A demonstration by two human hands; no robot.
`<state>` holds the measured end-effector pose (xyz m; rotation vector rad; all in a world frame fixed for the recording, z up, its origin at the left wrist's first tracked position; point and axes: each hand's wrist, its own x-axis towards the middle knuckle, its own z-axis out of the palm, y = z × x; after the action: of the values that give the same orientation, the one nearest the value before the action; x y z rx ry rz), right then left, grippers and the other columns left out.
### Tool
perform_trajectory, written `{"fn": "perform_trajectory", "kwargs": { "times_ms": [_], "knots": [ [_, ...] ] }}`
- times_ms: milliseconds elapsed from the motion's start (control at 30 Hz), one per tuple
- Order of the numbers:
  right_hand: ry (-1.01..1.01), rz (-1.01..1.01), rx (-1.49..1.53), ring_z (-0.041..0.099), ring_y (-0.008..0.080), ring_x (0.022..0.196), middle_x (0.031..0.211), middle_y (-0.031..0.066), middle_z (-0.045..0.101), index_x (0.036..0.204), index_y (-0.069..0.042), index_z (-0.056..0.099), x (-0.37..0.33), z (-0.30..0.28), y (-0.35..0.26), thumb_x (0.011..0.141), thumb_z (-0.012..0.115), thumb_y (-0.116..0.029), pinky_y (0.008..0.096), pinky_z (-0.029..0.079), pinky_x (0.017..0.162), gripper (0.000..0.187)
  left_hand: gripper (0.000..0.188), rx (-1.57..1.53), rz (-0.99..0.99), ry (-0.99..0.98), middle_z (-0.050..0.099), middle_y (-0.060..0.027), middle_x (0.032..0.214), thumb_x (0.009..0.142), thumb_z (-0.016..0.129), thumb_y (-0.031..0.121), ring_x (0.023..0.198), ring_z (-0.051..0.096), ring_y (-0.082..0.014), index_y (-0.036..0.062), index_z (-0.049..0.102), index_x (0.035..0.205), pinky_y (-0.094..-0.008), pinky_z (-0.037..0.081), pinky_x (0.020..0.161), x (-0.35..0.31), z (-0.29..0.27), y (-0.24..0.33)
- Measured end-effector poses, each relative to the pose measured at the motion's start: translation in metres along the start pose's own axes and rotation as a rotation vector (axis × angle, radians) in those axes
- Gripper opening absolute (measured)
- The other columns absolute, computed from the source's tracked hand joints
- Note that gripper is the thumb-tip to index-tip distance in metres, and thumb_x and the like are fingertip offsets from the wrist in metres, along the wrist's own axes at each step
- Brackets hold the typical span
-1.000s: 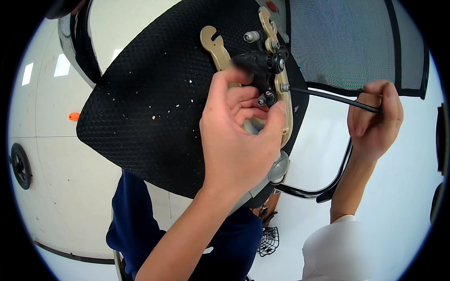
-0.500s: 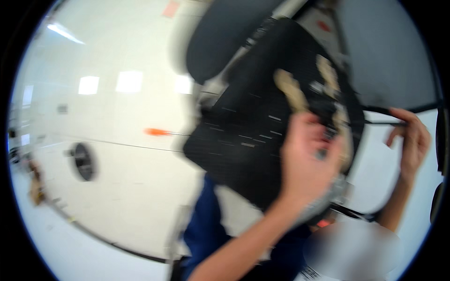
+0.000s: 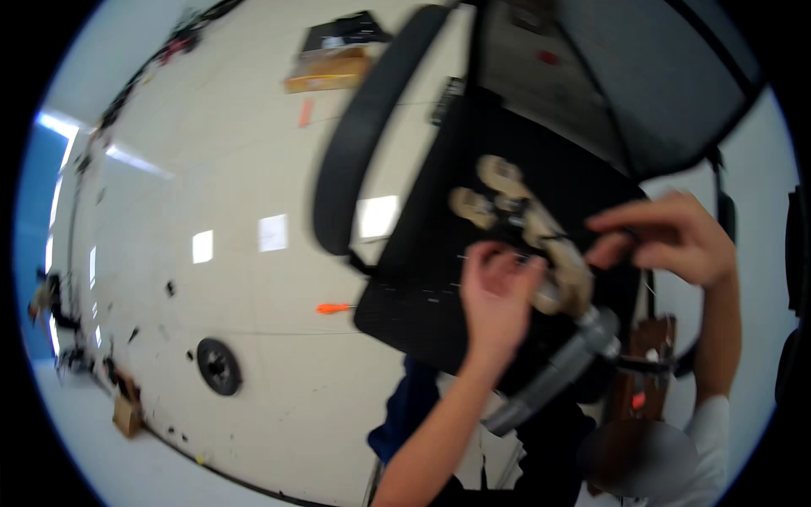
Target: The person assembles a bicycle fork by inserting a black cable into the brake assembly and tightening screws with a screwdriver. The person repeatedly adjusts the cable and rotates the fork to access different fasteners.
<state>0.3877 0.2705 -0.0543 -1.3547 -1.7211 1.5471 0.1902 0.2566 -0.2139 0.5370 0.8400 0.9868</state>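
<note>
On black seat [image 3: 410,325] above pale floor [image 3: 279,296], beige bracket [image 3: 572,277] between curled hands [image 3: 497,306] [image 3: 680,241], grip unclear.

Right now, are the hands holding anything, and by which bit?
The left hand is at the black part on the tan frame; blur hides whether it grips. The right hand: too blurred to tell.

Matt blacks, and we have a glossy, light-reflecting floor [image 3: 279,380] beside them.
We see a dull black seat [image 3: 427,325], a smooth, painted-looking beige bracket [image 3: 574,279] and a grey tube [image 3: 549,372] with a soft metallic sheen. Around them we find a smooth, plastic-looking armrest [image 3: 361,127], a see-through, mesh-like dark panel [image 3: 667,84], blue cloth trousers [image 3: 401,410] and an orange, plastic-looking handle [image 3: 333,308]. Blur hides finer grain from us.
</note>
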Motion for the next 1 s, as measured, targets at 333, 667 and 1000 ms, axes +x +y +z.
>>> {"fn": "perform_trajectory", "kwargs": {
  "times_ms": [333, 667, 1000],
  "knots": [
    [0.422, -0.399, -0.471, 0.064, 0.0140, 0.059, 0.073, 0.0058, 0.068, 0.086, -0.003, 0.076, 0.001, 0.021, 0.015, 0.067, 0.086, -0.012, 0.0226, 0.050, 0.054, 0.023, 0.041, -0.028, 0.073, -0.033, 0.065, -0.0111, 0.100, 0.085, 0.070, -0.004, 0.087, 0.061, -0.0115, 0.0008, 0.044, 0.116, -0.0246, 0.050, 0.080, 0.003, -0.004, -0.007],
    [0.743, -0.016, -0.017, 0.052, 0.0090, 0.039, 0.051, 0.0040, 0.059, 0.069, 0.005, 0.068, 0.016, 0.043, 0.016, 0.095, 0.063, -0.023, 0.0206, 0.039, 0.038, 0.038, 0.041, 0.007, 0.086, 0.027, 0.063, -0.0103, 0.096, 0.085, 0.071, -0.003, 0.084, 0.061, -0.0106, -0.0004, 0.045, 0.115, -0.0221, 0.050, 0.076, 0.000, 0.003, -0.006],
    [0.487, -0.155, -0.169, 0.066, 0.0130, 0.060, 0.071, 0.0086, 0.067, 0.094, 0.002, 0.070, 0.003, 0.020, 0.013, 0.095, 0.062, -0.014, 0.0232, 0.054, 0.057, 0.019, 0.043, 0.022, 0.074, 0.054, 0.066, -0.0115, 0.093, 0.084, 0.075, 0.005, 0.084, 0.063, -0.0135, -0.0008, 0.046, 0.114, -0.0251, 0.049, 0.080, -0.001, 0.007, -0.003]
  ]
}}
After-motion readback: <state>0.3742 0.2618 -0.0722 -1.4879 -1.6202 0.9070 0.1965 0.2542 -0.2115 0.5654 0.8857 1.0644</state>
